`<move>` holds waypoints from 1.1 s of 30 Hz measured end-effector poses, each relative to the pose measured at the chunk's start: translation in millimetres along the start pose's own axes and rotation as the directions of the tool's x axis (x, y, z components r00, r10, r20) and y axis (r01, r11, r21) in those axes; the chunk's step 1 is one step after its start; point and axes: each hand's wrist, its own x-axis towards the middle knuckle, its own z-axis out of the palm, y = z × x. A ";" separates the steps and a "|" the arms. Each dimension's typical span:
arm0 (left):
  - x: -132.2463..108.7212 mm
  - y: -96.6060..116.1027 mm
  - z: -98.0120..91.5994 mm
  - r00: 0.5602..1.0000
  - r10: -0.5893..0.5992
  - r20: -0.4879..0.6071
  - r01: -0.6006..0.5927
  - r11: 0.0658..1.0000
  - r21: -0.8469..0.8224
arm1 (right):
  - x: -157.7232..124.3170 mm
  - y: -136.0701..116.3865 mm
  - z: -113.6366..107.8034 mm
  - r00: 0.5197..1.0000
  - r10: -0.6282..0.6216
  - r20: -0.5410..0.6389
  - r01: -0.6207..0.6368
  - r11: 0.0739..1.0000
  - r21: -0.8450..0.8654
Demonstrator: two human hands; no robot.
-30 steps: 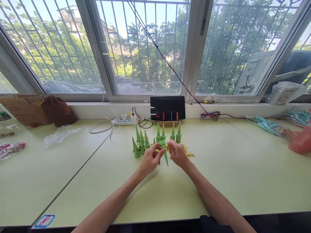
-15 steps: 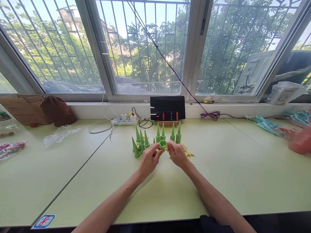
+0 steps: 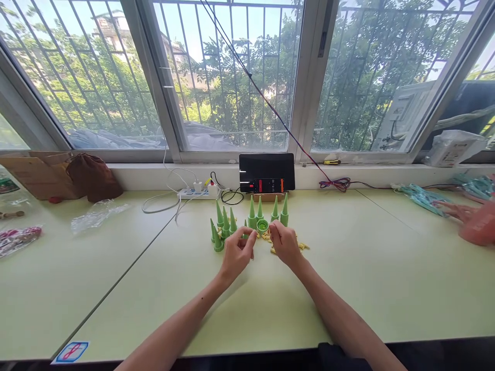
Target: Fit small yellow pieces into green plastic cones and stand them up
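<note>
A green cone-shaped piece (image 3: 262,227) shows its round open end towards me, between my two hands. My right hand (image 3: 285,244) is closed, its fingertips at the cone's right rim, gripping it. Just left of the rim, my left hand (image 3: 238,251) has thumb and forefinger pinched together; what is between them, if anything, is too small to make out. Small yellow pieces (image 3: 303,246) lie scattered on the table beneath and beside my right hand. Several green cones (image 3: 226,226) stand upright to the left, and more cones (image 3: 284,212) stand behind my hands.
At the wall a black tablet (image 3: 266,167) leans behind a phone (image 3: 269,185). A power strip (image 3: 199,193) with cables sits left of them. A brown bag (image 3: 93,178) and clear plastic (image 3: 98,215) lie left. At far right, a person's hand (image 3: 458,210) touches teal items (image 3: 419,198).
My left fingers have come off the green cone and drawn together into a pinch beside it. The cone has shifted slightly right and up, against my right fingers.
</note>
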 end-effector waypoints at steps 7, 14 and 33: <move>1.9 2.2 2.6 0.943 -0.222 0.249 0.291 0.913 -0.287 | -1.1 -3.9 -1.1 0.994 -0.077 0.083 0.075 0.997 0.022; 5.4 -2.8 -2.0 0.863 -0.285 0.417 0.452 0.804 -0.386 | -1.4 -7.1 -2.0 0.987 -0.091 0.135 0.088 0.996 0.026; 7.6 0.1 -5.7 0.880 -0.197 0.433 0.372 0.852 -0.369 | -0.2 -11.4 -4.2 0.984 -0.039 0.172 0.020 0.994 0.112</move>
